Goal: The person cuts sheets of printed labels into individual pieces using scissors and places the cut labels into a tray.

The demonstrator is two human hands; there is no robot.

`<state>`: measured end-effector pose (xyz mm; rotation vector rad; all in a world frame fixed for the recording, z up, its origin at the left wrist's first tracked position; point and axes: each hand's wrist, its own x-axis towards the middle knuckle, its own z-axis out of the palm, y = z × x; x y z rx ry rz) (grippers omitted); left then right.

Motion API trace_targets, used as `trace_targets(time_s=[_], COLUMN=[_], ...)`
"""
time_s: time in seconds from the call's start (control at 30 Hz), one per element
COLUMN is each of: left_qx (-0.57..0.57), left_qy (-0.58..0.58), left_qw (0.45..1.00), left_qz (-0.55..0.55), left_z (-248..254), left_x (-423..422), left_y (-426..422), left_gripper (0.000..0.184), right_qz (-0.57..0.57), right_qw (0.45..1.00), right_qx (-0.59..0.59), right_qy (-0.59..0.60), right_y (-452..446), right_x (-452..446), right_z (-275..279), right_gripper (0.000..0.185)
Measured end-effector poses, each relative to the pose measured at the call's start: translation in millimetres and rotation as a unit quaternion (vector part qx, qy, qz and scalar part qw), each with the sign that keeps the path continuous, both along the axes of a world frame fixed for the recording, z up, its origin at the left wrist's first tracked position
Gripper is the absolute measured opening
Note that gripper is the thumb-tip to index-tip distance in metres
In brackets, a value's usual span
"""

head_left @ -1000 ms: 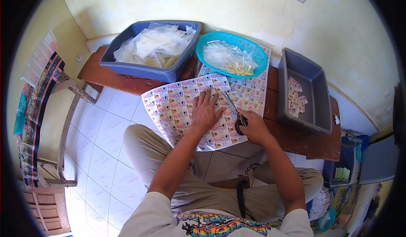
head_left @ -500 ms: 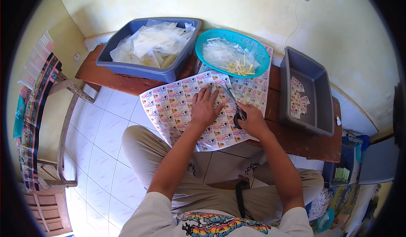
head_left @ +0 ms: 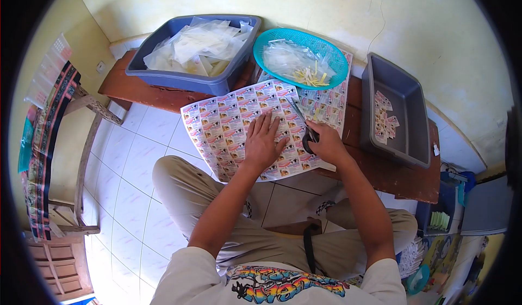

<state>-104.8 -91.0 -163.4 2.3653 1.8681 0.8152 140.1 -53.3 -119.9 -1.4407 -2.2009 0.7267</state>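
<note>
A large sheet of printed labels (head_left: 228,117) lies over the front edge of the brown bench, its lower left part hanging off and curling. My left hand (head_left: 262,142) rests flat on the sheet with its fingers spread, pressing it down. In my right hand (head_left: 328,143) is a pair of scissors (head_left: 309,137) with black handles, the fingers wrapped round them. The scissor blades point up and away, along the right edge of the sheet. More printed sheets (head_left: 334,106) lie beneath and to the right.
Behind stand a blue-grey tub (head_left: 220,84) of clear plastic bags and a turquoise basket (head_left: 341,76) with bags and yellow strips. To the right, a grey tub (head_left: 408,125) holds small cut labels (head_left: 385,122). All stand on the brown bench (head_left: 163,101), by the wall.
The view has tilted slightly, so the bench and tubs sit a little higher. My left hand stays flat on the sheet; my right hand keeps the scissors at its right edge.
</note>
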Motion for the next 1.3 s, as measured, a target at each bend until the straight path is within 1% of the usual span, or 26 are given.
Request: trace_targets(time_s=[0.07,0.1,0.17,0.2,0.27,0.3,0.37,0.4,0.47,0.6,0.67,0.8,0.87,1.0,1.1,1.17,1.2,1.27,1.3], left_qx=[0.007,0.007,-0.001,-0.002,-0.011,-0.011,-0.015,-0.014,-0.019,-0.017,-0.019,-0.03,-0.035,-0.036,-0.016,0.012,0.012,-0.018,-0.019], left_qy=[0.016,0.016,0.032,0.031,0.041,0.039,0.038,0.037,0.043,0.053,0.057,0.051,0.049,0.052,0.042,0.014,0.013,-0.025,-0.025], left_qw=[1.0,1.0,0.999,0.999,0.999,0.999,0.999,0.999,0.999,0.998,0.998,0.998,0.998,0.997,0.998,0.999,0.999,0.999,0.999], left_qz=[0.003,0.001,0.013,0.01,0.019,0.018,0.02,0.019,0.02,0.024,0.025,0.031,0.033,0.032,0.032,0.035,0.035,0.02,0.02], left_z=[-5.3,-4.5,-3.9,-4.7,-5.5,-6.1,-7.1,-7.1,-6.8,-10.1,-10.4,-5.5,-2.8,-5.8,-6.3,-2.1,2.5,12.1,13.3], left_x=[-1.2,-0.6,2.1,3.1,3.7,3.8,3.6,3.4,2.8,3.0,3.1,4.2,5.0,4.3,4.6,5.7,6.0,6.0,7.1], left_y=[4.1,4.3,3.8,4.4,6.9,8.2,11.1,12.4,14.8,18.2,18.8,18.4,19.0,23.1,24.3,22.1,20.0,15.6,15.3], left_gripper=[0.073,0.073,0.075,0.075,0.077,0.077,0.079,0.079,0.08,0.081,0.082,0.083,0.083,0.084,0.083,0.075,0.075,0.066,0.066], right_qz=[-0.001,-0.002,-0.006,-0.009,-0.013,-0.014,-0.002,-0.003,-0.009,0.005,0.028,0.037,0.021,0.027,0.024,0.023,0.023,0.023,0.023], right_qw=[0.999,0.999,0.99,0.99,0.97,0.97,0.972,0.972,0.962,0.961,0.955,0.95,0.936,0.936,0.927,0.925,0.925,0.934,0.934], right_qx=[-0.037,-0.037,-0.094,-0.094,-0.162,-0.162,-0.177,-0.176,-0.212,-0.235,-0.225,-0.251,-0.296,-0.293,-0.314,-0.316,-0.316,-0.3,-0.301], right_qy=[0.023,0.022,0.107,0.106,0.181,0.179,0.154,0.153,0.171,0.146,0.189,0.183,0.188,0.195,0.205,0.212,0.212,0.192,0.192], right_y=[-5.4,-11.8,-27.5,-36.5,-55.0,-63.2,-77.7,-83.3,-93.0,-107.5,-113.1,-126.3,-131.9,-137.8,-138.2,-137.5,-136.8,-135.1,-134.5], right_x=[6.3,7.0,12.6,15.8,21.9,25.1,32.9,37.7,47.9,59.1,63.6,68.3,70.8,77.0,78.8,78.7,78.6,77.9,77.7], right_z=[-4.7,0.3,10.9,15.6,25.1,31.9,41.8,40.7,38.2,36.9,23.6,26.1,32.7,29.6,25.7,24.8,25.3,26.5,25.9], right_gripper=[0.07,0.07,0.068,0.068,0.068,0.068,0.074,0.074,0.081,0.081,0.08,0.082,0.08,0.081,0.082,0.082,0.082,0.081,0.081])
